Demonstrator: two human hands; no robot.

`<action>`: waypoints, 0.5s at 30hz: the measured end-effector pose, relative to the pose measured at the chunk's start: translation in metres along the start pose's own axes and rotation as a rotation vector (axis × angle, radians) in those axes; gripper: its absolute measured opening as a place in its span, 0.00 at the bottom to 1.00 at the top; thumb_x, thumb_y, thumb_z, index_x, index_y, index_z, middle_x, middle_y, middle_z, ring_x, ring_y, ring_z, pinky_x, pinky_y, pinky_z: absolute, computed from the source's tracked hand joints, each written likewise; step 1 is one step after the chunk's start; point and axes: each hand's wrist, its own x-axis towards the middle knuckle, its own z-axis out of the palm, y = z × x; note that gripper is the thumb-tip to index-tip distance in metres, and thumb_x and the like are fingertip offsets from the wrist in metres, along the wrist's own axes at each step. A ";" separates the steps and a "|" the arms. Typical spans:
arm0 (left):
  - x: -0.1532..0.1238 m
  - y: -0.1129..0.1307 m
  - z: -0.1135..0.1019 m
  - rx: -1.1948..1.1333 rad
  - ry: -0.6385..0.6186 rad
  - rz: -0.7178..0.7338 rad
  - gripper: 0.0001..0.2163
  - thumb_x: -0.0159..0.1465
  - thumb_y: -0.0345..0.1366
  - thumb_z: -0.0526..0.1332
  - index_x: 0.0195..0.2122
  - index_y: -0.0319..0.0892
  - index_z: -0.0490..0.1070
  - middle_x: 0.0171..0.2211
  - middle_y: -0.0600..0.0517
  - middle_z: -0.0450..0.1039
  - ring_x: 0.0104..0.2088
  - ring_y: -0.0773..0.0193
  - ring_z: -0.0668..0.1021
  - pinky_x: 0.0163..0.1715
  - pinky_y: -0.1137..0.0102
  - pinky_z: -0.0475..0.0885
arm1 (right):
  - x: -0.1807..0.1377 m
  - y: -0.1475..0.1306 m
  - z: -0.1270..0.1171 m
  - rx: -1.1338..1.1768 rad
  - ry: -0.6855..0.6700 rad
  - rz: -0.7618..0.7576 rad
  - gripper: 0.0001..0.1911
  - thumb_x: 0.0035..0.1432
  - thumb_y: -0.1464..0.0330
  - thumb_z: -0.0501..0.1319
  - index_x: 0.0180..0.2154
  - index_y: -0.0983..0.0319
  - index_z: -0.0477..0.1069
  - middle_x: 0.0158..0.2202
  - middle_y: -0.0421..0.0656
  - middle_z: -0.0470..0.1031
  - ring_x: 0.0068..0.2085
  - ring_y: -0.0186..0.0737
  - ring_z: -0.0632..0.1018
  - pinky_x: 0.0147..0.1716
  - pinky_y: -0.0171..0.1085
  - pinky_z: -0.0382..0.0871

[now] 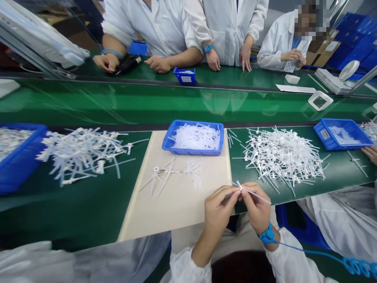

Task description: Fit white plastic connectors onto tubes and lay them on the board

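Observation:
Between my fingertips is a small white plastic piece with thin translucent tubes (259, 196) sticking out of it. My left hand (219, 206) pinches it from the left, while my right hand (257, 206), with a blue wrist strap, grips it from the right. Both hands are closed and meet just over the front edge of a beige mat (165, 212). On that mat lie several loose tubed pieces (167, 171). Behind them stands a blue tray (193, 151) filled with short translucent strips. Fingers partly cover the piece's centre.
Heaps of tubed white parts lie right (285, 157) and left (85, 151) of the mat. Another blue bin (20, 169) sits far left, and a smaller blue tray (341, 135) at right. Co-workers in white coats are across the green bench (118, 104); a coiled blue cord (356, 267) trails rightward.

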 end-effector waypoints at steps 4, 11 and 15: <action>0.001 0.003 -0.001 0.003 0.013 -0.017 0.05 0.71 0.32 0.68 0.37 0.43 0.83 0.34 0.51 0.84 0.35 0.63 0.85 0.39 0.72 0.82 | 0.001 -0.002 -0.003 -0.019 -0.055 -0.030 0.10 0.75 0.71 0.63 0.43 0.56 0.84 0.41 0.45 0.83 0.44 0.45 0.83 0.46 0.42 0.77; -0.003 0.004 -0.001 0.021 0.005 0.021 0.05 0.71 0.31 0.67 0.38 0.44 0.83 0.33 0.52 0.84 0.34 0.64 0.85 0.38 0.73 0.81 | -0.001 0.005 -0.006 0.125 -0.045 0.059 0.07 0.73 0.69 0.67 0.45 0.56 0.86 0.39 0.45 0.82 0.37 0.42 0.82 0.40 0.42 0.79; -0.004 0.002 -0.001 0.033 0.022 0.055 0.05 0.72 0.32 0.68 0.39 0.44 0.84 0.34 0.51 0.85 0.34 0.64 0.86 0.38 0.73 0.82 | -0.002 0.007 -0.006 0.155 -0.033 0.079 0.06 0.72 0.67 0.69 0.44 0.56 0.86 0.40 0.46 0.82 0.36 0.41 0.82 0.39 0.42 0.80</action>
